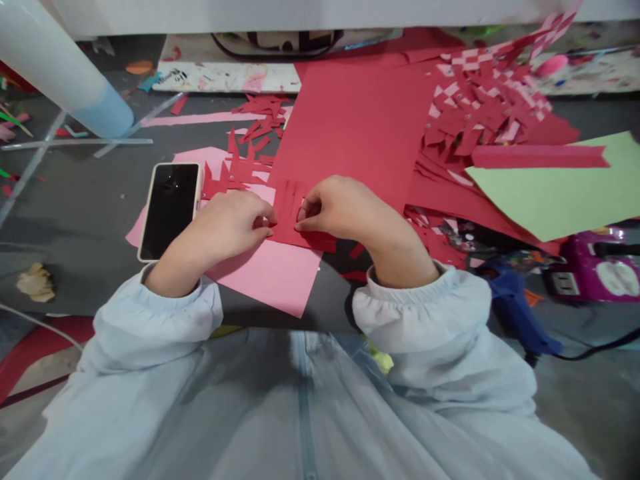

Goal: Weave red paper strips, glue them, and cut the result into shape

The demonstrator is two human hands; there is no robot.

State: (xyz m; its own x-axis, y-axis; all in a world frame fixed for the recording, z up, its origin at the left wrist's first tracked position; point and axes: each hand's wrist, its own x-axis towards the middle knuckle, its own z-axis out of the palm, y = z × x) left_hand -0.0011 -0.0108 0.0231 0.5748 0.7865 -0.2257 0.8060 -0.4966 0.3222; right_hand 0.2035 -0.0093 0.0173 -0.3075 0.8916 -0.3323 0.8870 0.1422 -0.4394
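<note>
A large red paper sheet (350,127) lies on the dark table, its near corner cut into parallel slits (290,200). My left hand (225,227) pinches the slit corner from the left, fingers closed on the paper. From the right, my right hand (345,210) pinches the same slit part, fingertips pressed together. Under the corner lies a pink sheet (270,273). Both sleeves are pale blue.
A phone (170,210) lies face up left of my left hand. Red paper scraps (260,117) and a red-and-pink woven piece (490,93) lie behind. A green sheet (555,193), a blue glue gun (515,307) and a purple device (600,267) sit right. A pale tube (60,67) stands far left.
</note>
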